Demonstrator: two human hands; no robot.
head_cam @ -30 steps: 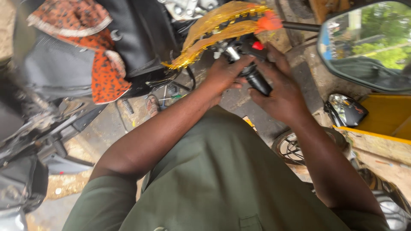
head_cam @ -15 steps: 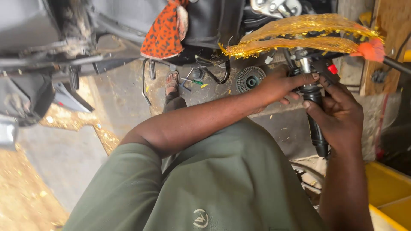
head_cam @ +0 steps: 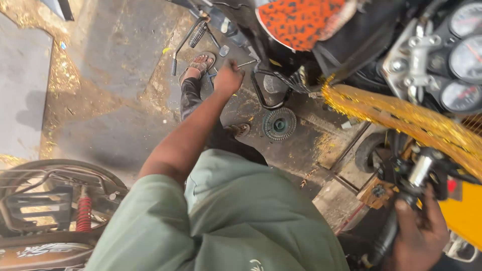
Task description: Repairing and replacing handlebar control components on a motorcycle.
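Note:
My left hand (head_cam: pixel 228 78) is stretched down to the oily floor, fingers curled around one end of a thin metal tool (head_cam: pixel 247 63). My right hand (head_cam: pixel 419 236) grips the black handlebar grip (head_cam: pixel 385 242) of a motorcycle at the lower right. Just above it sits the switch cluster with a red button (head_cam: pixel 452 185). A gold tinsel garland (head_cam: pixel 401 115) drapes across the handlebar below the round gauges (head_cam: pixel 467 55). A round toothed clutch disc (head_cam: pixel 279 124) lies on the floor right of my left arm.
My sandalled foot (head_cam: pixel 201 62) rests beside a bent kick lever (head_cam: pixel 183 42). An orange spotted cloth (head_cam: pixel 301 20) covers the seat above. Another motorcycle's rear with a red shock spring (head_cam: pixel 83 213) stands at the lower left. A yellow panel (head_cam: pixel 464 216) is at the right edge.
My left hand has let go of the handlebar and reached down to the floor by the tools. My right hand stays on the grip. My view has swung down and left.

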